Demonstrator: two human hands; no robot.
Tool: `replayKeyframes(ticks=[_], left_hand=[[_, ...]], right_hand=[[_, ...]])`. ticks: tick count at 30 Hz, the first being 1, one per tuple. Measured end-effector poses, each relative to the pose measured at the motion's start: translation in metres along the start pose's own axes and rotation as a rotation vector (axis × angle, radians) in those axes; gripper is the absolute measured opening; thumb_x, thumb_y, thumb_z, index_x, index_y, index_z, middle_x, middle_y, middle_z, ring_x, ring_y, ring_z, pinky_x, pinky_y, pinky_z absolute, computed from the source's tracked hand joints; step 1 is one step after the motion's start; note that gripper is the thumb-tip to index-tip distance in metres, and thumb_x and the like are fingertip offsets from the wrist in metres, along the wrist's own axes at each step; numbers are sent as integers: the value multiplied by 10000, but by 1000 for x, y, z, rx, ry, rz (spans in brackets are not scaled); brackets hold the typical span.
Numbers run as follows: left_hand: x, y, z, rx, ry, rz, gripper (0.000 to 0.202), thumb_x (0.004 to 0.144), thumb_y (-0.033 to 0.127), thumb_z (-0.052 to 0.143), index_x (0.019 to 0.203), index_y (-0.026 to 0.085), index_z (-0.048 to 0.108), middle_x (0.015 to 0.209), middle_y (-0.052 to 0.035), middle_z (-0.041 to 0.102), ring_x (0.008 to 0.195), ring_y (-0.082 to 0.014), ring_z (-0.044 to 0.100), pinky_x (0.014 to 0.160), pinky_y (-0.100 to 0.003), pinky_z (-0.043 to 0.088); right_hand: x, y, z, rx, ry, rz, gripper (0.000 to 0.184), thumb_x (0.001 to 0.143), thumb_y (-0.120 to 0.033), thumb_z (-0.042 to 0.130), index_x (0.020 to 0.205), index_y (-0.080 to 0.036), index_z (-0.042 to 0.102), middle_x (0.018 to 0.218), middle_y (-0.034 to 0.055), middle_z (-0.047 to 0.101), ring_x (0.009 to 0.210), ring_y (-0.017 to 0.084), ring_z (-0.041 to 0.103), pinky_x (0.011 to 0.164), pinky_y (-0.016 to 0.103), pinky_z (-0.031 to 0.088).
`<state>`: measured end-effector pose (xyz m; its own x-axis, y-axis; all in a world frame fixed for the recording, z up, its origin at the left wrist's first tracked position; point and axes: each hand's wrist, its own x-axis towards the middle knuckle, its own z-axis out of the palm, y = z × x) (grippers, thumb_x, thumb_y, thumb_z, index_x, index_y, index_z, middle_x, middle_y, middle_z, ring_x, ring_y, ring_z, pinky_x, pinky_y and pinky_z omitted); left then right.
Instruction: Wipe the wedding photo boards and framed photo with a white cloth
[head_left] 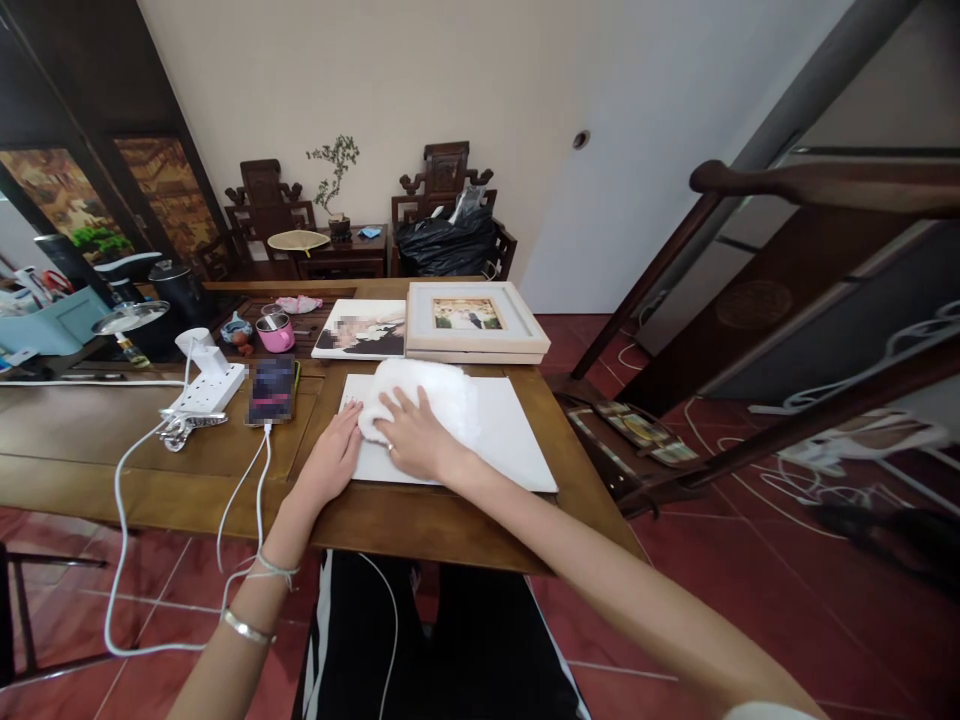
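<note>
A flat white board or album lies on the wooden table near its front edge. On top of it rests a fluffy white cloth. My right hand lies spread on the cloth, fingers apart, pressing it against the board. At the board's left edge sits my left hand, laid flat with its fingers stretched out and their tips by the cloth's edge. What lies under the cloth is hidden.
Behind the board are a framed photo and a photo panel. To the left lie a phone on a white cable, a power strip and a pink cup. A wooden chair stands right.
</note>
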<state>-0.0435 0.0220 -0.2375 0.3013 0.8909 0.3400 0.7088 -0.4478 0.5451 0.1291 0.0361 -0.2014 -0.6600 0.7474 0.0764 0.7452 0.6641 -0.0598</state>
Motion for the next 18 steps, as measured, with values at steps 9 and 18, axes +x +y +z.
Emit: replayKeyframes(ticks=[9,18], left_hand=[[-1,1,1,19,-9,-4,459,927,288,259,1269,74,476,1367,-138,446,1321,-196,330,1115,-397,231],[0,5,-2,-20,5,-26,455,926,337,303,1282,108,469,1383,-122,430,1317,-203,338,1111,-402,239]], right_hand=[[-83,-28,-20,201,-34,-260,316,714,-163,510,1008,-181,625,1339,137,455,1304,300,300,1066,519,172],[-16,37,-11,214,53,101,407,811,-156,381,1196,-156,517,1144,117,604,1140,254,481,1027,439,251]])
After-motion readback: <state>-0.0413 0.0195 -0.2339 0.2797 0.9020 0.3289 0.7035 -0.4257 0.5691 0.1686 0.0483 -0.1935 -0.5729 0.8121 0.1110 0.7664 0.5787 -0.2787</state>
